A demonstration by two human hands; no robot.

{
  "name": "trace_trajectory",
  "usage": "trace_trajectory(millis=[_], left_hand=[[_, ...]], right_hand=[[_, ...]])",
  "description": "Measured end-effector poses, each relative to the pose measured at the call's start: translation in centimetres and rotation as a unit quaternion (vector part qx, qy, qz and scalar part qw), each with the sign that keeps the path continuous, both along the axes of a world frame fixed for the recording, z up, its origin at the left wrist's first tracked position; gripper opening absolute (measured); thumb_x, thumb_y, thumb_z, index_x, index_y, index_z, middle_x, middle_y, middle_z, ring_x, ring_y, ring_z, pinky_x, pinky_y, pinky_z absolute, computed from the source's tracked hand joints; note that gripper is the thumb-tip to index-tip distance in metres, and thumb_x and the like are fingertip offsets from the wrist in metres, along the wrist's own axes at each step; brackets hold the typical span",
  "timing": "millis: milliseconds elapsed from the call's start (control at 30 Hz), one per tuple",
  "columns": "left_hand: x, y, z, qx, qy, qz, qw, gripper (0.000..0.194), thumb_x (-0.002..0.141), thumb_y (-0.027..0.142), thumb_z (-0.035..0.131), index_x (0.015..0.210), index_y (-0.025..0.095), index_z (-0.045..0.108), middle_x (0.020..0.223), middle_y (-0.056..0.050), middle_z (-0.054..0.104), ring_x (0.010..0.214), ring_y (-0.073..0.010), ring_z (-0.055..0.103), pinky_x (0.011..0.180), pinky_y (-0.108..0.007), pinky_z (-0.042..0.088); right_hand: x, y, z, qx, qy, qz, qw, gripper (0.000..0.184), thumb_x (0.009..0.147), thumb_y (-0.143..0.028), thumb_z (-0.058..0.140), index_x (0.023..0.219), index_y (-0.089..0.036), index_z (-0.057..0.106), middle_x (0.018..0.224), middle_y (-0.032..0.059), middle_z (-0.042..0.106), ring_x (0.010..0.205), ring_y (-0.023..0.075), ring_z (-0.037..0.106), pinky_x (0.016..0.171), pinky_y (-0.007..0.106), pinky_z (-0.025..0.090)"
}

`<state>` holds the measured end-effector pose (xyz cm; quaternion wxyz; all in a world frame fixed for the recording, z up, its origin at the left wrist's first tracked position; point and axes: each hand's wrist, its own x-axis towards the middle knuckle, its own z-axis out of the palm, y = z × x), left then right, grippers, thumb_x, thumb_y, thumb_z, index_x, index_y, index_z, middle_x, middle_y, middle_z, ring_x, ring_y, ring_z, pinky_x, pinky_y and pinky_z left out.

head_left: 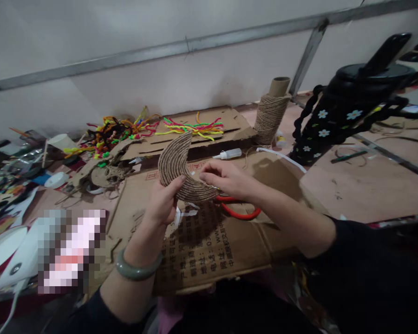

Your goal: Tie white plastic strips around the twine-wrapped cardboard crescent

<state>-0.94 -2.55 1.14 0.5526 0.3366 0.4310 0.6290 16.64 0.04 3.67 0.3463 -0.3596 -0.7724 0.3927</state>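
A crescent moon of coiled brown twine (176,162) is held up over a printed cardboard sheet (244,260). My left hand (165,202) grips its lower left side, thumb on the face and the fingers behind. At the inner curve near the lower right tip, my right hand (226,178) has thumb and forefinger pinched together; what sits between them is too small to make out. Scissors with red-orange handles (242,214) lie under the right hand, their blades hidden. Just beyond rests a small clear glue bottle (230,154) on its side.
A spool of twine (271,113) stands behind, beside a black flowered tumbler (329,111) with a strap. Colourful pipe cleaners (195,129) lie on cardboard at the back. Clutter fills the left, with a white corded device (24,260) in front. A metal bar (153,48) crosses the wall.
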Motion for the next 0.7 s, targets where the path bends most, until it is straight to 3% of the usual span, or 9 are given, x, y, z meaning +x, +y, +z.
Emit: trace_trajectory(millis=[133,467,700], left_hand=[[0.1,0.0,0.0,0.005,0.008,-0.005,1.0,0.028,0.056,0.022,0.081,0.079,0.012,0.069,0.073,-0.004,0.071,0.065,-0.0151,0.065,0.063,-0.025,0.053],[0.8,-0.5,0.4,-0.008,0.032,-0.013,0.999,0.026,0.056,0.019,0.081,0.078,0.013,0.068,0.072,-0.003,0.071,0.062,-0.0158,0.065,0.06,-0.026,0.054],[0.9,-0.5,0.0,-0.019,0.032,-0.034,0.999,0.029,0.058,0.02,0.08,0.084,0.013,0.068,0.073,-0.004,0.071,0.064,-0.016,0.066,0.061,-0.026,0.055]], right_hand=[[-1.0,0.1,-0.1,-0.008,0.012,0.004,1.0,0.016,0.081,-0.031,0.054,0.076,-0.016,0.056,0.071,-0.0005,0.056,0.066,0.0106,0.048,0.063,0.025,0.037],[-0.3,-0.1,-0.7,-0.01,-0.012,0.01,1.0,0.014,0.078,-0.026,0.054,0.069,-0.016,0.055,0.064,-0.0027,0.053,0.06,0.009,0.044,0.062,0.024,0.034],[0.1,-0.1,-0.5,-0.068,-0.015,0.025,0.997,0.014,0.077,-0.024,0.052,0.066,-0.016,0.053,0.06,-0.0047,0.047,0.057,0.0078,0.04,0.058,0.024,0.032]])
